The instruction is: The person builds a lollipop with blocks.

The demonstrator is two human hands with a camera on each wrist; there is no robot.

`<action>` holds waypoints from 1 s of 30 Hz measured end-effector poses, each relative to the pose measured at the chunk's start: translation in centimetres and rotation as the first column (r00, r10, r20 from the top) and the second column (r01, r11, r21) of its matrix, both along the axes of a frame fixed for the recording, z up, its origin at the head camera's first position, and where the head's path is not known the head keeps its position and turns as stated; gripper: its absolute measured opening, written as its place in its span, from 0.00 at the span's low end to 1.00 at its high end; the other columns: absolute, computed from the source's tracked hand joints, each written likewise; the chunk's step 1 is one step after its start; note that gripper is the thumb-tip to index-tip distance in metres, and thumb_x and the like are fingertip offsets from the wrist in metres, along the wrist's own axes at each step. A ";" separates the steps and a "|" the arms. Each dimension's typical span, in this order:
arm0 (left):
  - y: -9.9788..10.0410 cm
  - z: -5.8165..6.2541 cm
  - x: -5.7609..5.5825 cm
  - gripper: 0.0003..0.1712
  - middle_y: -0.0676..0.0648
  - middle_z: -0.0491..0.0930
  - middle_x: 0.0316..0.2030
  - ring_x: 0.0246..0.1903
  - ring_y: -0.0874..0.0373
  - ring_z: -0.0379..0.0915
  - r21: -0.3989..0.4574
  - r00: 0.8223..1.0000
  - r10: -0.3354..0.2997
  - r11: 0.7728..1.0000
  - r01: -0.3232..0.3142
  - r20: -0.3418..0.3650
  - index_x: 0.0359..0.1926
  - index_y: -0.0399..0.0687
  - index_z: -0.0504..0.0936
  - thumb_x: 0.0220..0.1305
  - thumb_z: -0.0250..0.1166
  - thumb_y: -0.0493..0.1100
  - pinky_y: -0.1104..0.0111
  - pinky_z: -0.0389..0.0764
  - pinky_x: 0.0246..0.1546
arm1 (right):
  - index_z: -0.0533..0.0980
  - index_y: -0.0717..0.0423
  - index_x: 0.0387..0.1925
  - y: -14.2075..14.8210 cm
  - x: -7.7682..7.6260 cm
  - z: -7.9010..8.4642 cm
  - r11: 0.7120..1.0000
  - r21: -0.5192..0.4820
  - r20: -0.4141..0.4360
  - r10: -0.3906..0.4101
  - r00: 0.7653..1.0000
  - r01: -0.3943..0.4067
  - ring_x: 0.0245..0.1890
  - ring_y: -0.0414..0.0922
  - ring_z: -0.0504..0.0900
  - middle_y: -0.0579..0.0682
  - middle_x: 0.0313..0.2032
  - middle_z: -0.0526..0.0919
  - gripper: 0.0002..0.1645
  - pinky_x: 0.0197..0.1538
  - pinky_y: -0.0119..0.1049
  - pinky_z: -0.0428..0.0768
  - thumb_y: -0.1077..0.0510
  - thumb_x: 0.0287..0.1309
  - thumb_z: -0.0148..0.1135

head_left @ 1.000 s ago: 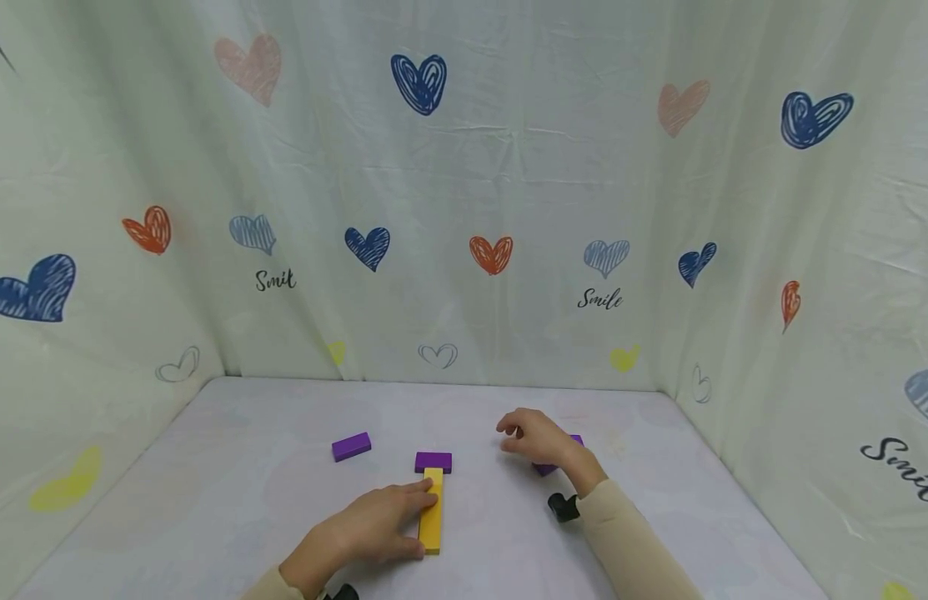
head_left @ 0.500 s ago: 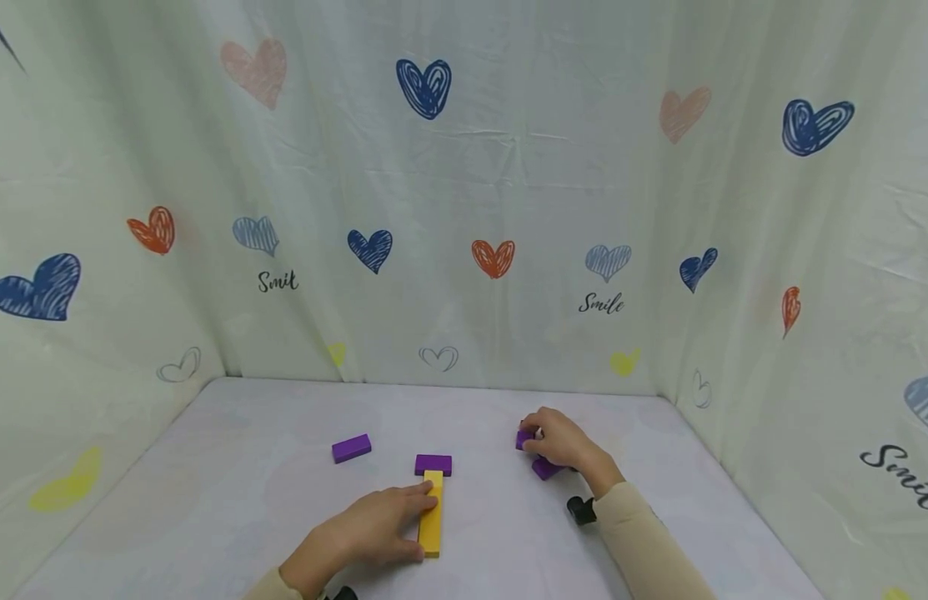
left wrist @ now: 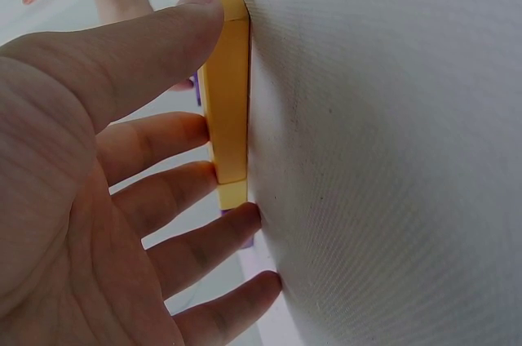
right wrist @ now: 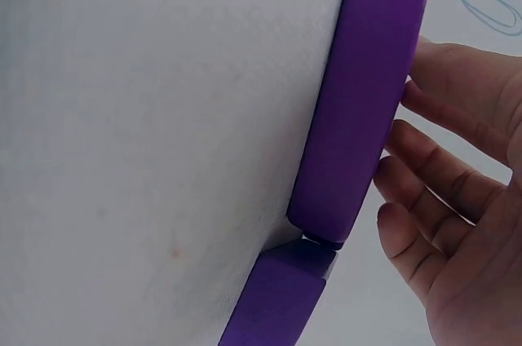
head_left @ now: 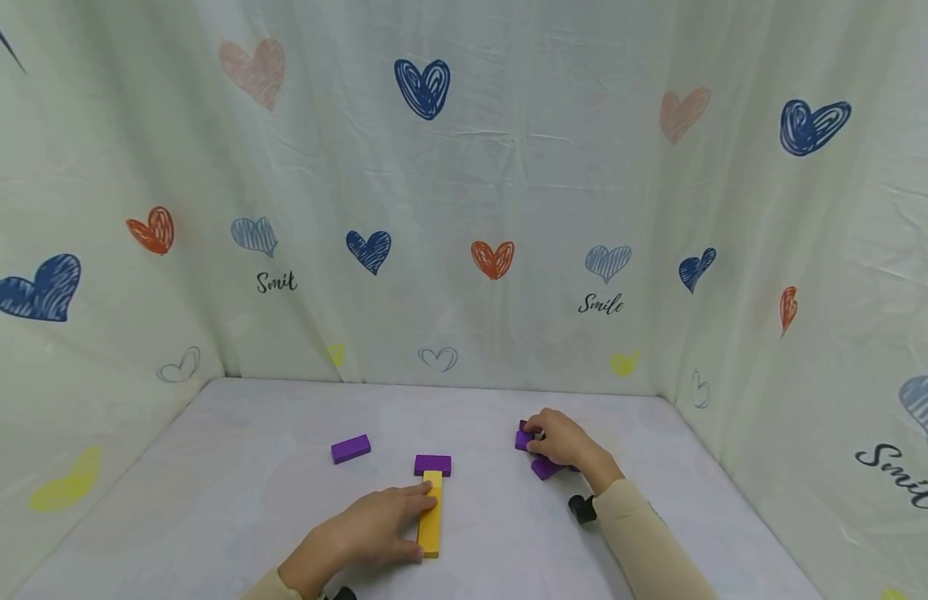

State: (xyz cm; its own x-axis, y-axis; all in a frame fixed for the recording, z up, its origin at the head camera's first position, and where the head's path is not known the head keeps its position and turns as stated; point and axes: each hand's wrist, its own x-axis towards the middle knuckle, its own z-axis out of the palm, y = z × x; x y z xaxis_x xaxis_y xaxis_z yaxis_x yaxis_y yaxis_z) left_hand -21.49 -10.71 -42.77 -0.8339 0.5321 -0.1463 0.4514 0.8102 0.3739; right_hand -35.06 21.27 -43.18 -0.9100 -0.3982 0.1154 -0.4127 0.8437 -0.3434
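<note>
My left hand (head_left: 377, 525) rests at the left side of a row of yellow blocks (head_left: 429, 527). Its thumb touches the near end, and a seam shows farther along the row in the left wrist view. Against the far end lies a crosswise purple block (head_left: 433, 466), forming a T. My right hand (head_left: 564, 442) pinches a purple block (head_left: 523, 441) between thumb and fingers at the table's right side. Just below that hand lies another purple block (head_left: 544, 469). In the right wrist view a purple block (right wrist: 359, 101) hides the fingertips, with a further purple block (right wrist: 273, 301) behind its lower end.
A separate purple block (head_left: 351, 449) lies tilted at the left on the white tabletop (head_left: 268, 433). A pale curtain (head_left: 464, 167) with printed hearts encloses the back and both sides. Each wrist wears a black device (head_left: 581, 508).
My right hand has moved slightly right and down onto the purple blocks, and its fingers have closed round one. My left hand has stayed at the yellow blocks.
</note>
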 end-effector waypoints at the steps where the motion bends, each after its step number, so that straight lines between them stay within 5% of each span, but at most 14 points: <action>1: 0.0 0.0 0.0 0.38 0.53 0.67 0.66 0.62 0.50 0.66 0.001 1.000 0.001 1.000 -0.001 0.001 0.63 0.59 0.73 0.52 0.70 0.61 0.51 0.69 0.60 | 0.82 0.55 0.42 0.0 0.0 0.0 1.000 0.000 0.000 0.001 1.000 -0.001 0.39 0.44 0.77 0.47 0.37 0.79 0.14 0.48 0.45 0.77 0.59 0.52 0.70; 12: -0.1 0.0 0.1 0.37 0.52 0.67 0.66 0.63 0.50 0.65 0.006 1.000 -0.002 1.000 0.002 -0.004 0.63 0.59 0.73 0.52 0.70 0.61 0.50 0.69 0.60 | 0.82 0.55 0.40 -0.5 0.2 0.0 1.000 -0.013 0.046 0.013 0.999 -0.013 0.38 0.43 0.77 0.45 0.34 0.80 0.11 0.47 0.44 0.78 0.60 0.52 0.69; 30: 0.1 -0.2 0.1 0.37 0.54 0.68 0.65 0.63 0.51 0.65 -0.002 1.000 0.028 1.000 -0.028 0.012 0.63 0.61 0.74 0.51 0.70 0.62 0.51 0.69 0.61 | 0.81 0.57 0.42 -4.3 -0.2 -0.2 0.980 -0.039 0.045 0.198 0.979 -0.196 0.40 0.45 0.78 0.47 0.37 0.81 0.11 0.47 0.45 0.78 0.60 0.55 0.66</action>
